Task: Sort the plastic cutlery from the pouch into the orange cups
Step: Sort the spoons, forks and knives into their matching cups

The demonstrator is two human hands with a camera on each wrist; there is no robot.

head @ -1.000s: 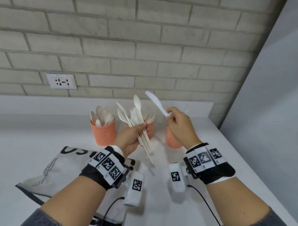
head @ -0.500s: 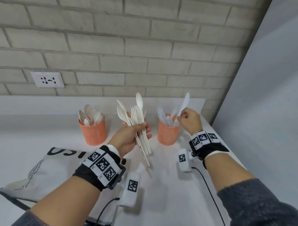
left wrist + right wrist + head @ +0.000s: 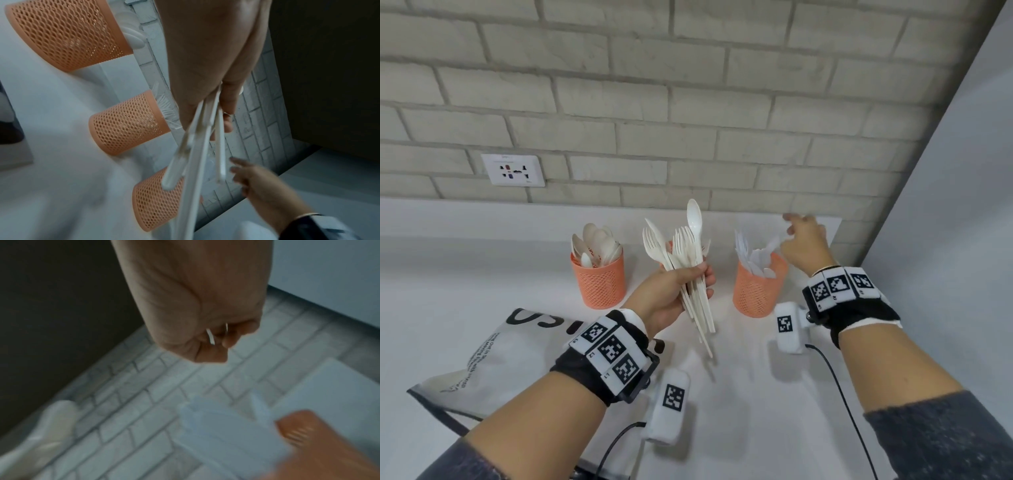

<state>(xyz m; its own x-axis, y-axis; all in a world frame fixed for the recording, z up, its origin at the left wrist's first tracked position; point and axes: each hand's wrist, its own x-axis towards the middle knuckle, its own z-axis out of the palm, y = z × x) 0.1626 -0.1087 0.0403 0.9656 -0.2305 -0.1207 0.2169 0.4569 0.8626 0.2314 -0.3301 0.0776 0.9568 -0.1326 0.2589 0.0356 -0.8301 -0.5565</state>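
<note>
My left hand (image 3: 671, 294) grips a bundle of white plastic forks and spoons (image 3: 685, 253), heads up, above the counter; their handles (image 3: 193, 155) stick out below the fingers. Three orange mesh cups stand in a row by the wall. The left cup (image 3: 599, 284) holds spoons. The middle cup (image 3: 127, 128) holds forks and is mostly hidden behind the bundle in the head view. The right cup (image 3: 756, 291) holds knives (image 3: 753, 260). My right hand (image 3: 803, 243) hovers just behind and right of that cup with fingers spread, holding nothing I can see.
The grey printed pouch (image 3: 493, 359) lies flat on the white counter at the left front. A brick wall with a socket (image 3: 513, 170) runs behind the cups. A grey panel (image 3: 945, 205) closes the right side, near my right hand.
My right hand carried a white knife to the right cup and let go of it there; its fingers have spread. The left hand with the bundle has barely moved.
</note>
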